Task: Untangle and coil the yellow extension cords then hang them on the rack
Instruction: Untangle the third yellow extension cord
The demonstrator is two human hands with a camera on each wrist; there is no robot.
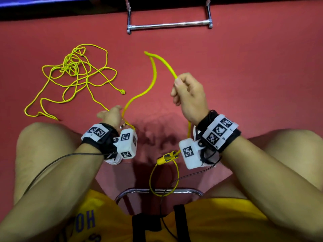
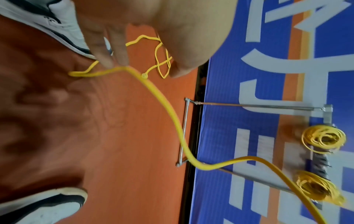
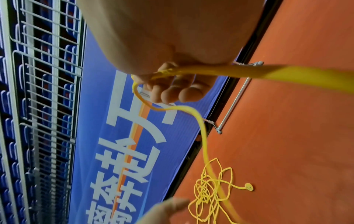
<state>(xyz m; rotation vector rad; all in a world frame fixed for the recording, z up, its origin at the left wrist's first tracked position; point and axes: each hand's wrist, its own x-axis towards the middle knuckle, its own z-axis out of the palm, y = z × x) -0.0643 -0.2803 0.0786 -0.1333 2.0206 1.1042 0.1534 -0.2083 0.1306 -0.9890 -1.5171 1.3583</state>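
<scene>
A yellow extension cord arches up between my hands above the red floor. My right hand grips it in a fist, fingers curled round it. From there the cord drops past the wrist to a yellow plug and a small loop between my knees. My left hand is lower, and the cord runs across its straight fingertips with the thumb apart. A tangled yellow cord lies on the floor at the left, its round end free.
The metal rack's base bar stands on the floor ahead, against a blue banner. Two coiled yellow cords hang on the rack. My shoes flank the floor below; a chrome stool bar crosses between my knees.
</scene>
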